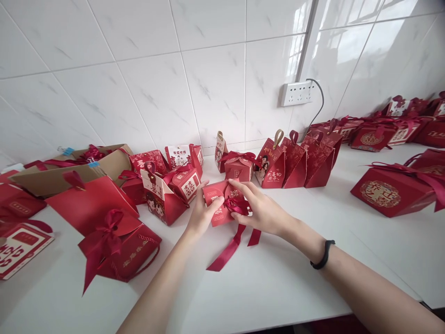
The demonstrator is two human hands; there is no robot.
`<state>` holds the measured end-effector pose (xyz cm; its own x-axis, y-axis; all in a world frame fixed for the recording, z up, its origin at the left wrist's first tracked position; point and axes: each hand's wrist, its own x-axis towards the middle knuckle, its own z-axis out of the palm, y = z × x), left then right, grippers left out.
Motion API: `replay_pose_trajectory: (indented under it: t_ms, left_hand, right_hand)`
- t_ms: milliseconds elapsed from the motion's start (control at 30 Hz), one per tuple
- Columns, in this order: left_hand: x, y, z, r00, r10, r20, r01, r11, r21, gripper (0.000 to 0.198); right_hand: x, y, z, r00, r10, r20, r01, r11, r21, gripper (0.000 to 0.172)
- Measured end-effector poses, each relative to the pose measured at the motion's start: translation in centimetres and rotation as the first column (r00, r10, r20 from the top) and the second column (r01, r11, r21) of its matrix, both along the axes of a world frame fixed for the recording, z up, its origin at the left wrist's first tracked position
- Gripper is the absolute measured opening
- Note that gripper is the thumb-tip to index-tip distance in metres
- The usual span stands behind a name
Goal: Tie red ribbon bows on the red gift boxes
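A small red gift box [215, 216] with gold print sits between my two hands, over the middle of the white table. My left hand [201, 211] grips its left side, the thumb lying on the printed face. On the right side, my right hand [259, 206] holds the box, its thumb and fingers at the dark red ribbon [229, 250]. The ribbon's bow is partly covered by these fingers, and two tails hang down toward the tabletop. Just behind stands another red box [239, 168] tied with a bow.
Left stand a large red box with a bow [130, 253], a cardboard tray [48, 178] holding ribbon, and several small boxes. Pointed red boxes [314, 162] line up right of centre. A wide box [382, 192] lies far right. A power strip [297, 93] hangs on the tiled wall.
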<state>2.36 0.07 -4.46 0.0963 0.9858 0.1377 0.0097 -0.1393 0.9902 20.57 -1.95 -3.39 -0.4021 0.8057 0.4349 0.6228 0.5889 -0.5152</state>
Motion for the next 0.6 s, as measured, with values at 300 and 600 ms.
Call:
replay_pose_trajectory:
  t_ms: [300,600]
  left_hand:
    - [-0.09,0.19,-0.23,1.000,0.005,-0.007,-0.005,1.000,0.008,0.068]
    - [-0.08,0.36,-0.40,1.000,0.004,-0.008,-0.004,1.000,0.020,0.068]
  right_hand:
    - [-0.03,0.06,0.01,0.999,-0.022,0.028,0.022,1.000,0.002,0.068]
    - [0.00,0.11,-0.12,1.000,-0.019,0.017,0.019,1.000,0.001,0.068]
